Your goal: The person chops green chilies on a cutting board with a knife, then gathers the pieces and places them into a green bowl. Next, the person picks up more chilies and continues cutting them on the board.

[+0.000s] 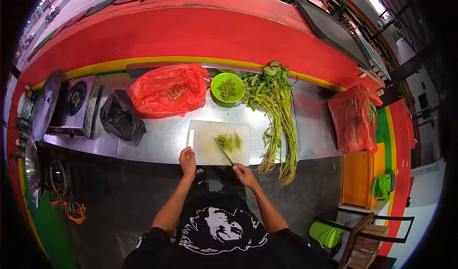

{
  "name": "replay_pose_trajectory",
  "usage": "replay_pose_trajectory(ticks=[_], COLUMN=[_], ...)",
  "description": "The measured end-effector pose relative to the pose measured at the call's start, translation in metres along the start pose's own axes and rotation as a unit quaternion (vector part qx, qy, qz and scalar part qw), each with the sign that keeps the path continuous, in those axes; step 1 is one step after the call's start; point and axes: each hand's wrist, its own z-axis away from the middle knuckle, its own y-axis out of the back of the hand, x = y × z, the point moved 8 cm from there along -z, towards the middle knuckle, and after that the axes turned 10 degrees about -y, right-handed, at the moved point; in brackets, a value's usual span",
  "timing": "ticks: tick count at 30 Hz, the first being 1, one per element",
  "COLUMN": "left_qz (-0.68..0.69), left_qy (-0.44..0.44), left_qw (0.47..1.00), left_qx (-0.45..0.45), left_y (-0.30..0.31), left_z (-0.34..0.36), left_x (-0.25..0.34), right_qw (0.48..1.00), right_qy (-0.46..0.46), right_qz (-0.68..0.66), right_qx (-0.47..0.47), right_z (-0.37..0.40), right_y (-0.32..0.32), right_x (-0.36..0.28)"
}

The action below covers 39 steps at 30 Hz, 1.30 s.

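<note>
A white cutting board point(205, 140) lies on the steel counter in front of me. My left hand point(187, 161) is closed at its lower left corner, below the slot, with the fingers curled at the edge. In my right hand point(244, 174) is a knife point(223, 150), its blade slanting up and left over the board. Chopped green stems point(226, 142) lie in small piles beside the blade. Beyond the board stands a lime-green bowl point(214, 93) holding cut greens. To its right, a long bundle of leafy greens point(276, 121) hangs its roots over the counter's front edge.
A red plastic bag point(157, 94) lies open at the back left, and a black bag point(119, 116) sits beside a gas stove point(76, 102). Another red bag point(352, 118) stands on the right. A red wall point(191, 35) runs behind the counter.
</note>
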Motion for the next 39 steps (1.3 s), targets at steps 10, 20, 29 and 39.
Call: replay_pose_trajectory(ticks=[10, 20, 29, 39], left_qz=[-0.367, -0.404, -0.375, -0.334], left_qy=[-0.230, -0.208, -0.248, -0.190], left_qw=[0.901, 0.891, 0.891, 0.917], left_qx=[0.005, -0.025, -0.054, -0.108], left_y=[0.007, 0.006, 0.006, 0.008], left_z=[-0.010, -0.025, -0.028, -0.026], left_x=[0.038, 0.033, 0.016, 0.018], right_qw=[0.998, 0.995, 0.999, 0.999], right_qy=[-0.007, 0.022, -0.018, 0.005], right_qz=[0.050, 0.076, 0.038, -0.032], right_qx=[-0.032, -0.063, -0.027, -0.007], right_z=[0.010, 0.015, 0.010, 0.010], right_y=[-0.002, 0.013, 0.019, 0.024], right_x=[0.004, 0.007, 0.008, 0.005])
